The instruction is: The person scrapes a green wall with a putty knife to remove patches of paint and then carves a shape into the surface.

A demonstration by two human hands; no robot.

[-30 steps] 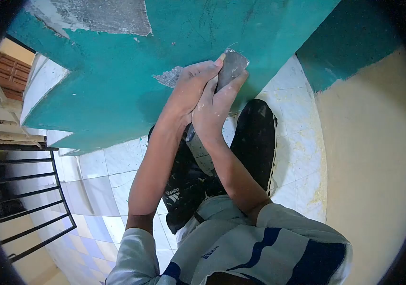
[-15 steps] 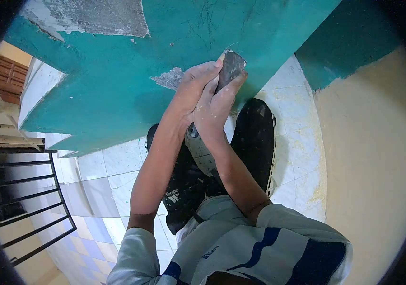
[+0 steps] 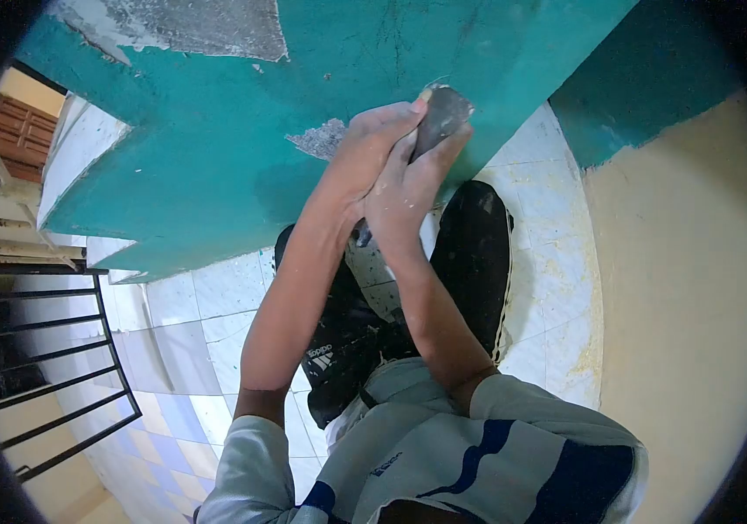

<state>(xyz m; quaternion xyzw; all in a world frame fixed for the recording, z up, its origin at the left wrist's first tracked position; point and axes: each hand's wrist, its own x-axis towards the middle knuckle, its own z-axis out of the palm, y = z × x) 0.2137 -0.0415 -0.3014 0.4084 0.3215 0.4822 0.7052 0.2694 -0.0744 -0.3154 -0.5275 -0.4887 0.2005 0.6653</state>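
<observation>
Both hands are closed around a grey, flat-bladed scraper [image 3: 445,112], its broad end against the teal painted wall [image 3: 225,157]. My left hand [image 3: 375,144] lies along its left side, the thumb stretched up beside the blade. My right hand [image 3: 406,194] wraps it from below and the right, overlapping the left at the wrist. The handle is mostly hidden inside the hands. Just left of them is a small bare grey patch [image 3: 319,139] in the paint. A larger stripped patch [image 3: 207,26] shows at the upper left. Pale dust coats the fingers.
My knees [image 3: 471,236] are bent close below the wall. White floor tiles [image 3: 203,293] with paint specks lie underneath. A black metal railing [image 3: 116,354] stands at the left. A cream wall [image 3: 679,288] with a teal upper part rises at the right.
The scraper and both hands have shifted slightly right and up along the wall, with the blade tilted a little more to the right. The view has shifted slightly too.
</observation>
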